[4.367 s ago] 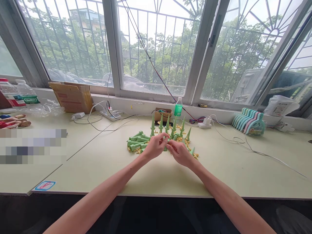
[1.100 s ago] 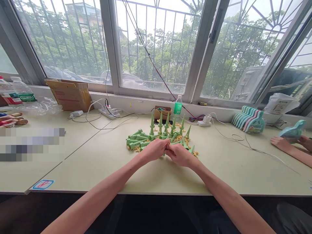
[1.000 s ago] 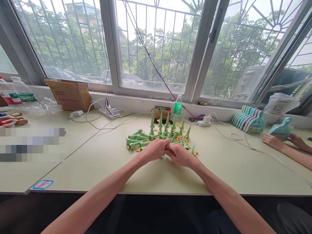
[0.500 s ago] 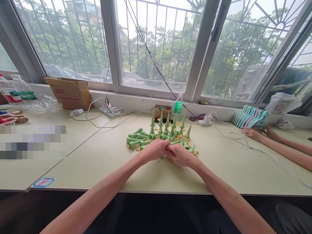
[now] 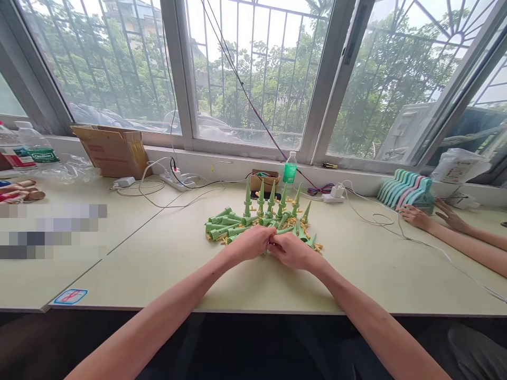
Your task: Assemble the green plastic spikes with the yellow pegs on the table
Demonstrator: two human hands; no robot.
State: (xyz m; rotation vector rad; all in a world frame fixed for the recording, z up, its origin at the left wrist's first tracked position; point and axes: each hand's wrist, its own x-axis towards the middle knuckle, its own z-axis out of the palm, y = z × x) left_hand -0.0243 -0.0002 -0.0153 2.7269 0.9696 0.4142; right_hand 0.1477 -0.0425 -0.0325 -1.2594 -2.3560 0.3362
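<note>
My left hand (image 5: pixel 256 241) and my right hand (image 5: pixel 291 250) meet at the near side of a pile of green plastic pieces, both with fingers closed. A bit of green shows just below their fingertips, but what they pinch is mostly hidden. To the left lie several green tubes (image 5: pixel 222 232) on their sides. Behind my hands a row of green cones (image 5: pixel 271 198) stands upright, with small yellow parts near their bases. More small yellow pieces (image 5: pixel 303 228) are scattered to the right, among other green cones.
A green-labelled bottle (image 5: pixel 290 169) and a small cardboard box (image 5: pixel 264 181) stand behind the pile. White cables and a power strip (image 5: pixel 174 180) lie along the sill. At the right, another person's hands (image 5: pixel 415 216) are near teal and pink hangers (image 5: pixel 407 190). A larger box (image 5: pixel 111 152) stands back left.
The other person's hands have moved slightly right, and one has come away from the hangers. My own hands have hardly moved.
</note>
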